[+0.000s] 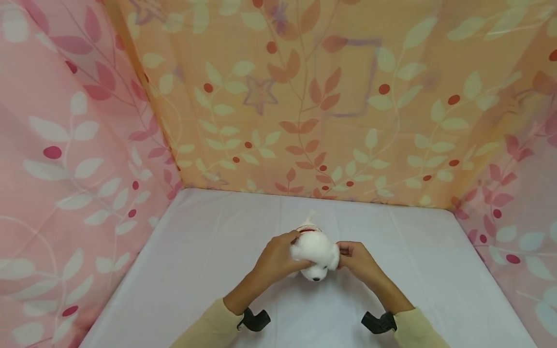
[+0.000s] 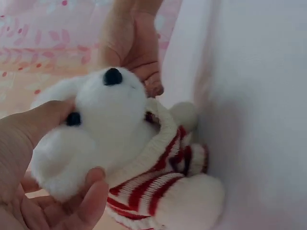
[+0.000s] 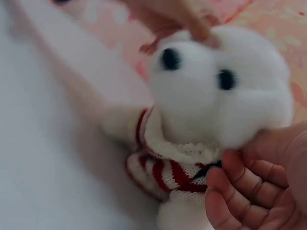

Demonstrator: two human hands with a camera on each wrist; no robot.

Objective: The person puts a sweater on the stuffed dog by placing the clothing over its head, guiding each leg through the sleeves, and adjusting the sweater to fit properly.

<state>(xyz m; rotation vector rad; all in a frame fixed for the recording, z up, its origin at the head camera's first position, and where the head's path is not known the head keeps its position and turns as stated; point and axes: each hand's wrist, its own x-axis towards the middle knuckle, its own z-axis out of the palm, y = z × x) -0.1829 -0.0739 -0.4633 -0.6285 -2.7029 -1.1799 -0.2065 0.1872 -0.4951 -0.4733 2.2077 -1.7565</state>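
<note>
A white plush dog [image 1: 314, 249] with black eyes and nose stands on the white-covered table, its face toward me. It wears a red-and-cream striped knitted sweater [image 2: 148, 191]. My left hand [image 1: 278, 255] grips one side of the dog's head, with the thumb beside an eye and fingers round the ear, as the left wrist view shows. On the other side, my right hand [image 1: 359, 261] pinches the other floppy ear between thumb and curled fingers. In the right wrist view those fingers [image 3: 249, 191] lie near the sweater's collar [image 3: 189, 152].
White cloth covers the table [image 1: 209, 232]. Behind it hangs an orange leaf-patterned curtain [image 1: 243, 121], with pink patterned curtains at the left [image 1: 65, 193] and right [image 1: 522, 208]. Each wrist carries a black camera mount, one at the left [image 1: 256, 320] and one at the right [image 1: 378, 322].
</note>
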